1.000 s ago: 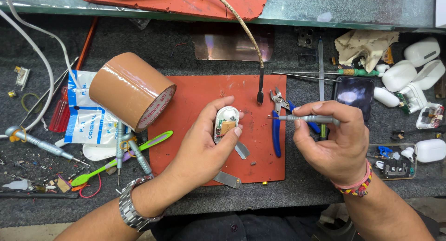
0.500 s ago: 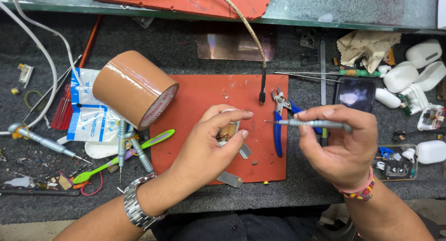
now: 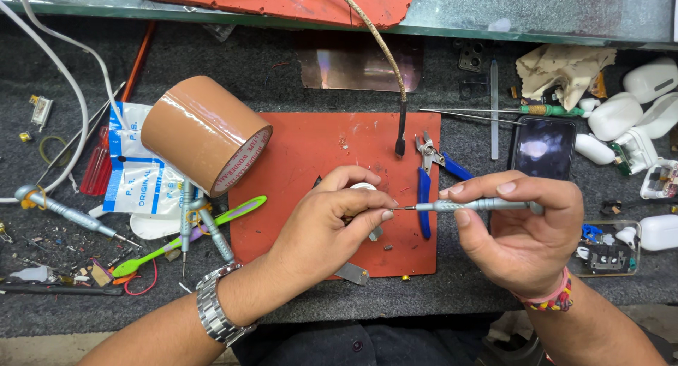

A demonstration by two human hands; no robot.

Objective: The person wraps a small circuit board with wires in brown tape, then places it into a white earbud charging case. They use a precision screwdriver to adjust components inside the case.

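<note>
Head view: left hand (image 3: 321, 228) curled shut around a small white rounded plastic piece (image 3: 365, 187), mostly hidden under the fingers, over the near middle of the red rubber work mat (image 3: 318, 147). Right hand (image 3: 519, 228) closed on a slim grey metal precision screwdriver (image 3: 470, 205), held level, tip touching the left fingertips. Blue-handled pliers (image 3: 425, 189) just between both hands. Brown roll of packing tape (image 3: 201, 133) at far left

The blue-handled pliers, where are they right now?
In the head view the blue-handled pliers lie on the right edge of the orange mat, just behind the screwdriver held in the right hand.
</note>
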